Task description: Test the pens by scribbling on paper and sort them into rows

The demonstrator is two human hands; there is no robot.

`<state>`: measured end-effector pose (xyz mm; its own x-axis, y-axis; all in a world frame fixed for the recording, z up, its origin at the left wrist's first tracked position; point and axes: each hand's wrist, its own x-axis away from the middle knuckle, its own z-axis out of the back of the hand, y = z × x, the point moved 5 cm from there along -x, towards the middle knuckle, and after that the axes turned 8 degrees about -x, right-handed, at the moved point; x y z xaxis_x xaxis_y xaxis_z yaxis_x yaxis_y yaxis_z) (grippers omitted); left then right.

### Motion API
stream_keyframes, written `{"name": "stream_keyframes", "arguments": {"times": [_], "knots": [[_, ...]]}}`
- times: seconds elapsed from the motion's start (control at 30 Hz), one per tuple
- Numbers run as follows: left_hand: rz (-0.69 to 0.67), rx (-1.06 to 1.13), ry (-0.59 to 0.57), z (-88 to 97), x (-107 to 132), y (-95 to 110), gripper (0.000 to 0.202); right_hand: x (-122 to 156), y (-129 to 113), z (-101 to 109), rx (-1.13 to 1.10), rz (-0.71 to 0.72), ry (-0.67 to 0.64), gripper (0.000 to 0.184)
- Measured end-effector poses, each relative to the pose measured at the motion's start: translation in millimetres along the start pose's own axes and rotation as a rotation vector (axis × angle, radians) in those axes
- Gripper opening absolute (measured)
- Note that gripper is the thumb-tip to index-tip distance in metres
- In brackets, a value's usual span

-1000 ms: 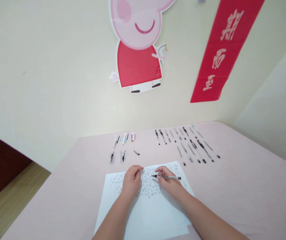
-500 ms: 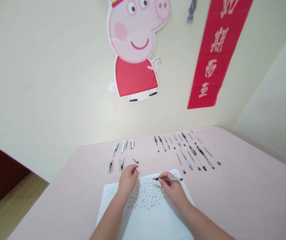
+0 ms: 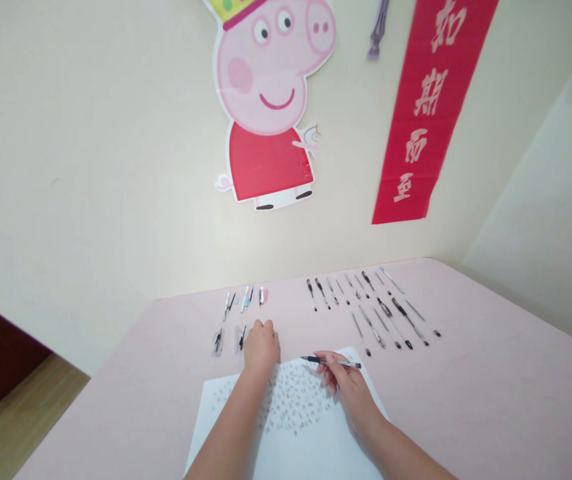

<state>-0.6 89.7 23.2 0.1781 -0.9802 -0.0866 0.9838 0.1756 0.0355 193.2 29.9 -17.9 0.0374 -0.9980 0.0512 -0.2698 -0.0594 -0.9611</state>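
My right hand (image 3: 345,385) grips a thin black pen (image 3: 330,362), tip pointing left, over a white sheet of paper (image 3: 291,427) covered in small scribbles. My left hand (image 3: 261,347) reaches past the paper's far edge with fingers curled down on the pink table (image 3: 491,400), covering the spot where a small black cap lay. Beside it lie two short clear pen parts (image 3: 229,340). I cannot see what the left fingers hold.
A row of pens and refills (image 3: 376,307) lies at the far right of the table. Three small coloured pens (image 3: 243,300) lie at the far middle. A cartoon pig sticker (image 3: 271,100) and a red banner (image 3: 421,113) hang on the wall.
My left hand moved off the paper, away from me, onto the small black cap. The right hand stayed with its pen. The camera tilted upward.
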Motion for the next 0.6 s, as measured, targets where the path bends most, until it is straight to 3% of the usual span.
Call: {"name": "stream_keyframes", "arguments": {"times": [0.47, 0.6], "knots": [[-0.053, -0.038, 0.029, 5.3, 10, -7, 0.021, 1, -5, -2, -0.038, -0.017, -0.001, 0.043], [-0.148, 0.139, 0.057, 5.0, 14, -7, 0.026, 0, -11, -4, -0.095, -0.01, 0.004, 0.037]]}}
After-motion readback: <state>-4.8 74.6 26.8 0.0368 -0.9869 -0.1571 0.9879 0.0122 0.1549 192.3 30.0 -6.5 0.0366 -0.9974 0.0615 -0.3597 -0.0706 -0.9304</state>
